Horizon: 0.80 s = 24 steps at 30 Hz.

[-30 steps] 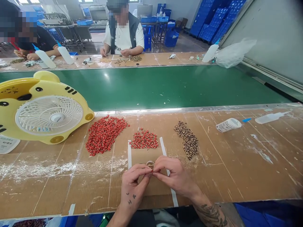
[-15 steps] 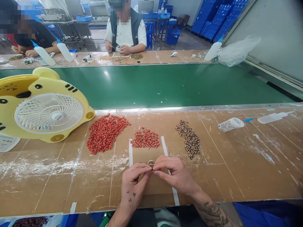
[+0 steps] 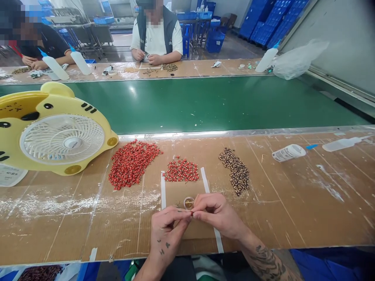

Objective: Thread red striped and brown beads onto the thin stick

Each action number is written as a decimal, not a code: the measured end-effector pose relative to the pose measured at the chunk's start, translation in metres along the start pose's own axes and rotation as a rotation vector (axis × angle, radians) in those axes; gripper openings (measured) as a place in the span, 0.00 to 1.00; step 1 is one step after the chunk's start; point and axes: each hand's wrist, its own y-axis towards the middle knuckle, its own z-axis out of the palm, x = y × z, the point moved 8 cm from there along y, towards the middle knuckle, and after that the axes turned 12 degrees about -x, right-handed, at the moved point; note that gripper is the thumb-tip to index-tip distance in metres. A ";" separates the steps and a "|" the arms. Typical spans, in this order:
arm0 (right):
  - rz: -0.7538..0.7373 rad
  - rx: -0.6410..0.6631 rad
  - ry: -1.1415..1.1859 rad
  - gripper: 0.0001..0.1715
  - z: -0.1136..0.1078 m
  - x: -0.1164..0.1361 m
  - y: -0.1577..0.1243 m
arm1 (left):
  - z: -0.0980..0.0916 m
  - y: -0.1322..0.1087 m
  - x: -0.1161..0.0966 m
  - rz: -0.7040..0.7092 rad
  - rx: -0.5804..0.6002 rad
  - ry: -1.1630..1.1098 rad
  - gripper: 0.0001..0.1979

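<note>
White-rimmed cup [image 3: 185,203] near right hand [image 3: 220,215]

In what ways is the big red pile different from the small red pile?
The big red pile is much larger than the small red pile. The big red pile lies beside the fan; the small red pile lies by the far ends of the white tapes. Both are loose, mostly red heaps on the cardboard.

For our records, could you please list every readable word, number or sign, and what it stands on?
"401", probably, on the white container behind the yellow fan; rest blurred.
Fan hub: lettering too small.
Labelled bottle: print too small.
White shirt: print too blurred.
Left hand: dark marks, not clearly letters.
</note>
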 end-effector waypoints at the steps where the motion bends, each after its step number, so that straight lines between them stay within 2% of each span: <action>1: 0.007 0.001 -0.011 0.12 0.000 -0.001 0.000 | 0.000 -0.001 0.000 0.004 -0.003 0.021 0.07; 5: 0.005 0.006 -0.116 0.11 0.001 0.000 0.006 | 0.003 0.004 0.003 0.026 0.021 0.096 0.07; 8: -0.022 0.016 -0.234 0.07 -0.007 0.003 0.012 | 0.004 0.018 0.007 0.045 0.075 0.154 0.08; 10: -0.035 -0.034 -0.307 0.08 -0.021 0.004 0.016 | -0.004 0.036 0.013 0.074 0.057 0.220 0.08; 13: -0.027 -0.135 -0.403 0.11 -0.048 -0.001 0.018 | -0.028 0.071 0.021 0.159 -0.055 0.417 0.09; 15: -0.014 -0.139 -0.439 0.11 -0.059 -0.006 0.015 | -0.037 0.094 0.029 0.190 -0.083 0.554 0.10; 18: -0.027 -0.084 -0.474 0.12 -0.062 -0.012 0.011 | -0.033 0.119 0.039 0.212 -0.033 0.629 0.11; 21: -0.060 -0.041 -0.510 0.12 -0.062 -0.013 0.007 | -0.023 0.128 0.043 0.247 0.024 0.688 0.12; 24: -0.078 -0.017 -0.526 0.12 -0.062 -0.014 0.004 | -0.031 0.126 0.038 0.295 0.006 0.751 0.14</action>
